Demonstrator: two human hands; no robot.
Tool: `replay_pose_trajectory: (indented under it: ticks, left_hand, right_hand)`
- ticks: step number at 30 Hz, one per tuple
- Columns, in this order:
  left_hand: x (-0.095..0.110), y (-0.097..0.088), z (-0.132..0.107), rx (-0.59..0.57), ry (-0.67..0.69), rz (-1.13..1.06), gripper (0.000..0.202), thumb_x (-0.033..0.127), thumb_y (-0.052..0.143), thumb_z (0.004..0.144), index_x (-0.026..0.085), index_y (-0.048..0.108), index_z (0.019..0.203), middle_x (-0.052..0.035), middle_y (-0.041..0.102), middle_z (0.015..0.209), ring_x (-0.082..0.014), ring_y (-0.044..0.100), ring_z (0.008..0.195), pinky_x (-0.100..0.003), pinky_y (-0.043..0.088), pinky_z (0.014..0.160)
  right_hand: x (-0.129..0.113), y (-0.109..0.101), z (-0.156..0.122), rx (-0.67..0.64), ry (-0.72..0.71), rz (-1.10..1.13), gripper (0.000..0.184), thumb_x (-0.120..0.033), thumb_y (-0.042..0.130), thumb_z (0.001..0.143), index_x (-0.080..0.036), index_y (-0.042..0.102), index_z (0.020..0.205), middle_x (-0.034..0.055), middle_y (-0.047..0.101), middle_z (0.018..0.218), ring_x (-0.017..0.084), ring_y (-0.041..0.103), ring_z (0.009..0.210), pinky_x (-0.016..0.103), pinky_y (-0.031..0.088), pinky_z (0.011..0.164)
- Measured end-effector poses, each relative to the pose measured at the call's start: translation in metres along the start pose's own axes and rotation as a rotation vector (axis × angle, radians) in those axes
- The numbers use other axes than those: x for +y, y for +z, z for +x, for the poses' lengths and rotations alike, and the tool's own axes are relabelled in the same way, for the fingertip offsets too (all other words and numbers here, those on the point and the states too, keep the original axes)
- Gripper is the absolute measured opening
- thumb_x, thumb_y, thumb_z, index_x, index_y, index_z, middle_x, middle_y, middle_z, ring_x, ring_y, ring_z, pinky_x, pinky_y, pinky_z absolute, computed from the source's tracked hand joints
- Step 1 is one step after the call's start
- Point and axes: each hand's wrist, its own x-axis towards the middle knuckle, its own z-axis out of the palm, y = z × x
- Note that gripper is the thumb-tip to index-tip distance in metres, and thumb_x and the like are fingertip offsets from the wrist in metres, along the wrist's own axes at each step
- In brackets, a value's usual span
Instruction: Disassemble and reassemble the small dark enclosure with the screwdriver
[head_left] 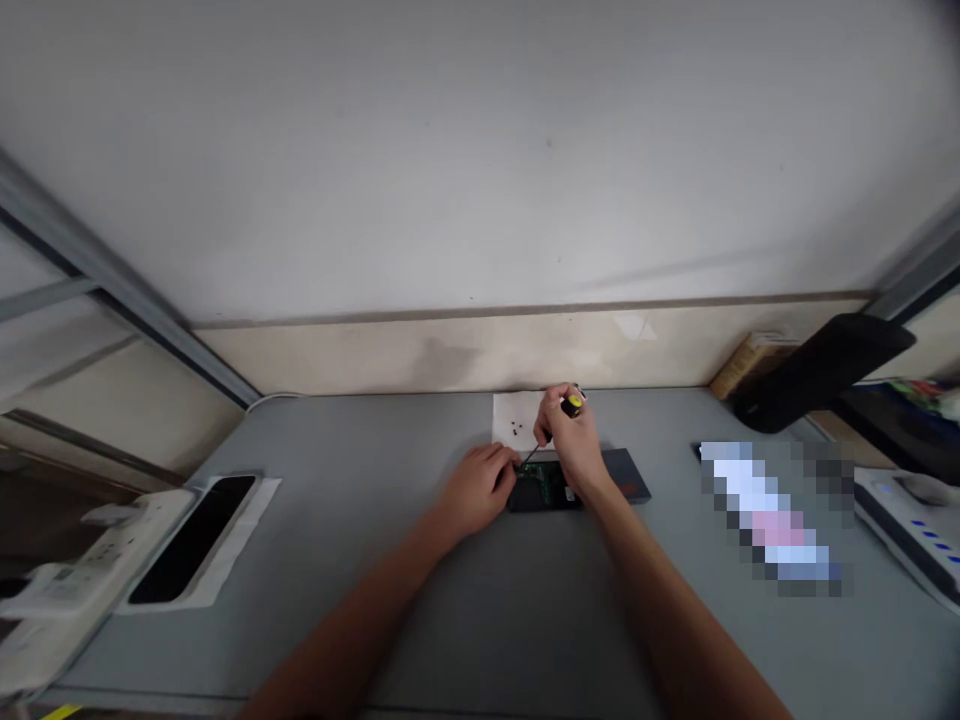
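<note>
My right hand (576, 445) is closed around a screwdriver (573, 404) with a black and yellow handle. Its thin shaft slants down and left to the upper left part of an opened electronic device (534, 496), where a green circuit board shows. Curled fingers of my left hand (477, 488) grip the left end of that device. Whether the tip sits in a screw is too small to tell. Behind the device lies a white sheet of paper (505, 408) with several tiny dark screws (515, 429) on it. A dark grey box (627, 474) shows at the device's right end, partly behind my right wrist.
On the left, a smartphone (196, 540) lies on white paper beside a white power strip (124, 550). To the right are a blurred-out bright item (765, 510), a black cylinder (825, 370), a book (750, 362) and a white device (911, 530). A wall (480, 200) backs the grey table (360, 470).
</note>
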Motion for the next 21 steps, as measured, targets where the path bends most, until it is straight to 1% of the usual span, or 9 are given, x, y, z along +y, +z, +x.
replay_pose_trajectory:
  ticks: [3,4,6,9,12,14,16,18,21]
  left_hand:
    - [0.0004,-0.0002,0.0002,0.008,-0.003,-0.013,0.025,0.011,0.046,0.094,0.023,0.067,0.099,-0.0042,0.073,0.097,-0.0212,0.068,0.094,-0.037,0.053,0.093]
    - [0.0008,-0.0005,0.0003,0.012,-0.006,-0.014,0.025,0.011,0.046,0.094,0.023,0.067,0.098,-0.004,0.073,0.097,-0.0211,0.068,0.094,-0.036,0.053,0.093]
    - [0.002,-0.0011,0.0003,0.019,-0.011,-0.014,0.024,0.011,0.047,0.094,0.023,0.067,0.098,-0.0034,0.072,0.096,-0.021,0.068,0.094,-0.036,0.053,0.093]
    - [0.0037,-0.002,0.0005,0.021,-0.013,-0.011,0.025,0.011,0.047,0.093,0.023,0.068,0.098,-0.0035,0.073,0.096,-0.0213,0.068,0.094,-0.036,0.054,0.092]
    - [0.004,-0.0021,0.0007,0.018,-0.012,-0.01,0.025,0.01,0.046,0.093,0.023,0.067,0.098,-0.0037,0.073,0.096,-0.0211,0.068,0.093,-0.036,0.054,0.091]
    - [0.0031,-0.0016,0.0007,0.012,-0.006,-0.011,0.025,0.011,0.046,0.093,0.023,0.067,0.099,-0.0035,0.073,0.096,-0.0206,0.068,0.093,-0.035,0.054,0.092]
    - [0.0018,-0.0009,0.0006,0.006,0.0,-0.005,0.025,0.011,0.046,0.093,0.023,0.067,0.098,-0.0036,0.073,0.095,-0.0207,0.068,0.093,-0.036,0.053,0.091]
    - [0.0008,-0.0004,0.0005,0.004,0.003,0.004,0.024,0.012,0.045,0.093,0.023,0.067,0.098,-0.0039,0.072,0.095,-0.0211,0.068,0.093,-0.036,0.053,0.091]
    - [0.0006,-0.0004,0.0,0.006,0.007,0.009,0.024,0.011,0.044,0.093,0.022,0.065,0.097,-0.0042,0.072,0.095,-0.0215,0.067,0.092,-0.037,0.053,0.09]
  right_hand:
    - [-0.0029,-0.0001,-0.0004,-0.057,0.019,0.106,0.062,-0.086,0.05,0.081,-0.025,0.055,0.083,-0.0091,0.036,0.051,0.011,0.035,0.042,0.026,0.033,0.043]
    - [-0.0039,0.0003,-0.0005,-0.075,0.035,0.143,0.062,-0.085,0.048,0.082,-0.024,0.059,0.088,-0.0078,0.039,0.053,0.011,0.038,0.044,0.027,0.034,0.044]
    - [-0.0056,0.0009,-0.001,-0.078,0.044,0.183,0.057,-0.079,0.055,0.082,-0.024,0.063,0.093,-0.0051,0.045,0.059,0.012,0.043,0.049,0.028,0.038,0.049]
    - [-0.0065,0.0003,-0.002,-0.049,0.014,0.165,0.047,-0.068,0.072,0.076,-0.024,0.059,0.082,-0.0022,0.054,0.068,0.013,0.053,0.059,0.028,0.044,0.055]
    - [-0.0065,-0.0021,-0.0033,-0.076,0.024,0.143,0.055,-0.064,0.081,0.069,-0.025,0.044,0.073,-0.0029,0.059,0.074,0.012,0.055,0.059,0.027,0.045,0.055]
    - [-0.0062,-0.003,-0.0042,-0.087,0.03,0.108,0.059,-0.064,0.082,0.07,-0.025,0.037,0.072,-0.0069,0.052,0.065,0.009,0.047,0.05,0.025,0.04,0.049]
    - [-0.0055,-0.0023,-0.0047,-0.064,0.01,0.052,0.06,-0.064,0.081,0.071,-0.026,0.035,0.072,-0.0106,0.039,0.057,0.007,0.036,0.044,0.023,0.031,0.043]
    - [-0.0047,-0.0002,-0.0047,-0.041,-0.013,0.03,0.057,-0.071,0.076,0.073,-0.026,0.039,0.073,-0.0112,0.033,0.055,0.008,0.03,0.043,0.023,0.028,0.041]
    - [-0.0039,0.0028,-0.0042,-0.093,0.008,0.11,0.054,-0.079,0.056,0.083,-0.025,0.053,0.081,-0.0082,0.038,0.055,0.011,0.035,0.046,0.026,0.034,0.046]
